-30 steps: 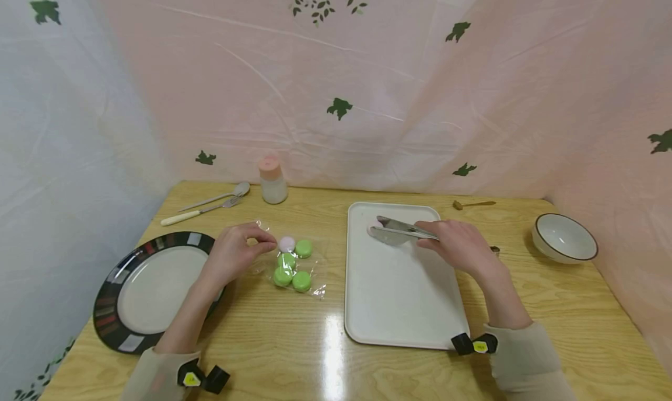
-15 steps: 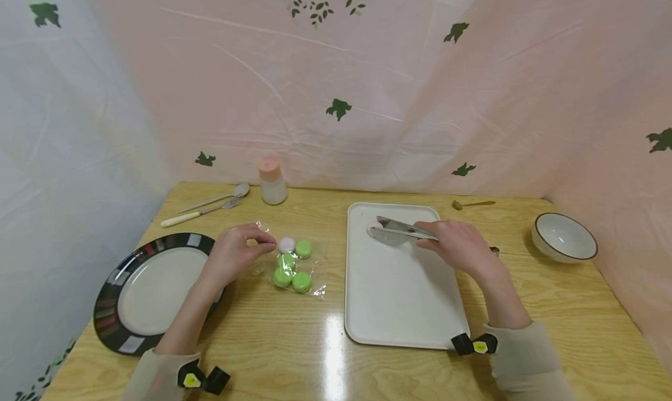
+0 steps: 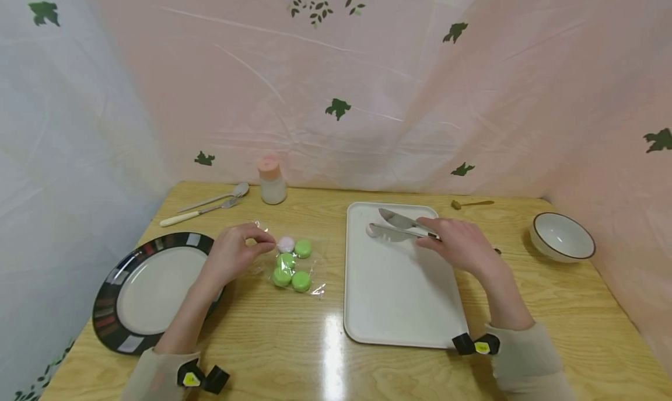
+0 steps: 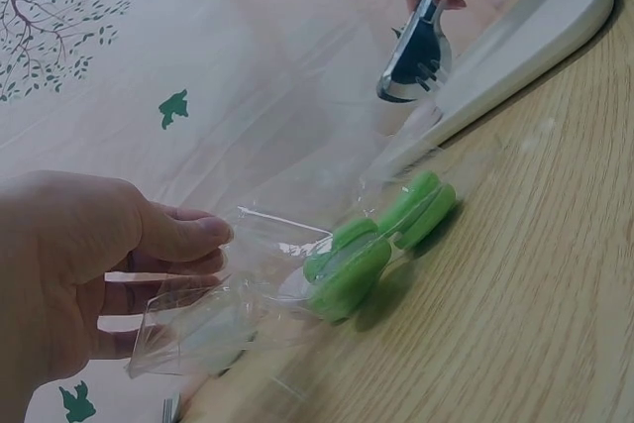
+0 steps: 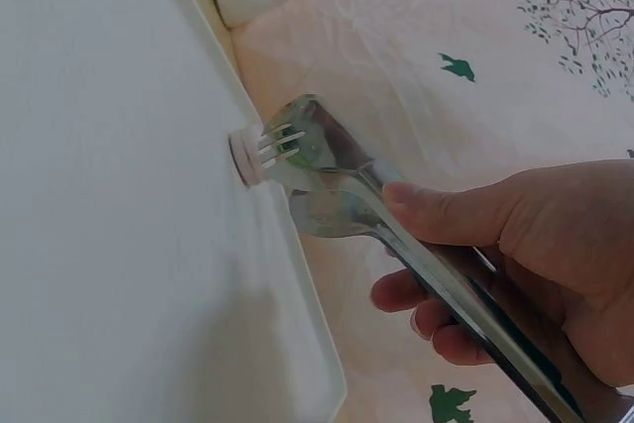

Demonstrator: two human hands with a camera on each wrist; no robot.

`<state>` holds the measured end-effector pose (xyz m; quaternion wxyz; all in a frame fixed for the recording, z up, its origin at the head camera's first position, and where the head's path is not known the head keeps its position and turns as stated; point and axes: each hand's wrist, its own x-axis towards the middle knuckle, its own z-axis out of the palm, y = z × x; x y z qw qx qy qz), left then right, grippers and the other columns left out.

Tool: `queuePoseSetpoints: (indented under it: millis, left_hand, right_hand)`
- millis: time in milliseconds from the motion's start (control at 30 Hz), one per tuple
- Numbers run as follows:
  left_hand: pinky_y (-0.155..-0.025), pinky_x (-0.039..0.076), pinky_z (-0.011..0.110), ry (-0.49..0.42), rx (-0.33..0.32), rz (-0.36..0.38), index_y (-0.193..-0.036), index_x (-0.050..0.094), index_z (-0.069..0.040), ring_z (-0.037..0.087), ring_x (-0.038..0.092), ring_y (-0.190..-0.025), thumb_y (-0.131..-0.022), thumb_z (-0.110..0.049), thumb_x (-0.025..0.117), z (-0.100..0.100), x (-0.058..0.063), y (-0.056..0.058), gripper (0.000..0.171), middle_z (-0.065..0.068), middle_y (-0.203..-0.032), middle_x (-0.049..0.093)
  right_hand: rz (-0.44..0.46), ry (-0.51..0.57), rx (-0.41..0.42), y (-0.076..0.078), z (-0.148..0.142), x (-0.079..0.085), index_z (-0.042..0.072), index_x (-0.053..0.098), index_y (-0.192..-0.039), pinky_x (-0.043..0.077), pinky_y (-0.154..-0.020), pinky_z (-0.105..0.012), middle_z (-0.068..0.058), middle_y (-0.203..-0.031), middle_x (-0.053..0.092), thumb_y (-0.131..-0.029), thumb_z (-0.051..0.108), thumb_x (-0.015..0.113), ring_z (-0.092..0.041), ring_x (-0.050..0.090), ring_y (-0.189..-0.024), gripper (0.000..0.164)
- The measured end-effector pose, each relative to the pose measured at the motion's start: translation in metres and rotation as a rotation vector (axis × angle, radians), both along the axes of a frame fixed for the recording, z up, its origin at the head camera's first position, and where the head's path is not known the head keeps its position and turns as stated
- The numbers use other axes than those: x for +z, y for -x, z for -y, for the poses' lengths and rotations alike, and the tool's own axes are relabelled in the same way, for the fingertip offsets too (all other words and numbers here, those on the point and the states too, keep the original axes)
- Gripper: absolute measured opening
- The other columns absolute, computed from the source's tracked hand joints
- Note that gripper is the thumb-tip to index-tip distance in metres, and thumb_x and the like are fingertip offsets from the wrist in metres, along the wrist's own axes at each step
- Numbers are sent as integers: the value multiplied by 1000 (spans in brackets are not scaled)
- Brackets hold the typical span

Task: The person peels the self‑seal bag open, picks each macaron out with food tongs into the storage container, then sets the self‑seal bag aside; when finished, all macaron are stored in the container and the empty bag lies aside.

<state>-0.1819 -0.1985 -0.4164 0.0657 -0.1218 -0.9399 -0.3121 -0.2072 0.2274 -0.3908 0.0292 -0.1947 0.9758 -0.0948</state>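
Observation:
My left hand (image 3: 235, 254) pinches the edge of a clear plastic bag (image 4: 198, 322) between thumb and fingers. Several green macarons (image 3: 303, 249) and a pale pink macaron (image 3: 286, 244) lie in and about the bag on the table. Over the far part of the white tray (image 3: 399, 307), my right hand (image 3: 464, 246) grips metal tongs (image 3: 396, 218), whose ends stand apart. Another pale macaron (image 5: 244, 157) rests on the tray right at the tongs' forked end, partly covered by it in the head view.
A dark-rimmed plate (image 3: 109, 296) stands at the left. Behind it lie a fork (image 3: 184, 218) and a spoon (image 3: 240, 189), beside a pink-capped shaker jar (image 3: 273, 188). At the right are a white bowl (image 3: 563, 240) and a small brown spoon-like piece (image 3: 472, 204).
The tongs' ends have spread apart, and the pale macaron is no longer squeezed between them. My left hand stays in place on the bag.

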Motion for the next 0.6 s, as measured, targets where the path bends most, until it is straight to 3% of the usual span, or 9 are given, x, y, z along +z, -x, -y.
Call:
queuePoseSetpoints:
  millis: [133, 267, 433, 600]
  left_hand:
    - [-69, 46, 29, -3, 1, 6, -85, 74, -21, 11, 60, -77, -83, -24, 72, 0, -1, 0, 4, -7, -82, 68]
    - [-68, 45, 29, -13, -1, 13, -85, 74, -20, 12, 60, -76, -84, -23, 72, 0, -1, 1, 4, -6, -81, 69]
    - [-70, 46, 30, -18, 4, 49, -87, 74, -18, 13, 62, -79, -86, -23, 70, 1, -1, 2, 6, -4, -85, 72]
    - [-70, 45, 30, -12, 13, 75, -88, 74, -18, 14, 62, -80, -87, -24, 69, 2, -1, 2, 8, -3, -88, 72]
  right_hand:
    - [-48, 27, 39, -5, 6, 5, 19, 60, -125, 34, -52, -25, 5, -79, 62, -88, 36, 64, -11, 46, -61, 40]
    - [-99, 51, 131, -13, 21, 9, 23, 63, -121, 35, -51, -23, 9, -81, 65, -88, 35, 65, -8, 47, -60, 35]
    - [-76, 54, 230, -22, 45, 6, 25, 65, -117, 41, -55, -23, 13, -86, 67, -88, 35, 65, -3, 52, -64, 31]
    - [-61, 38, 266, -27, 67, 1, 28, 66, -114, 46, -63, -26, 16, -88, 68, -88, 36, 64, -2, 57, -70, 27]
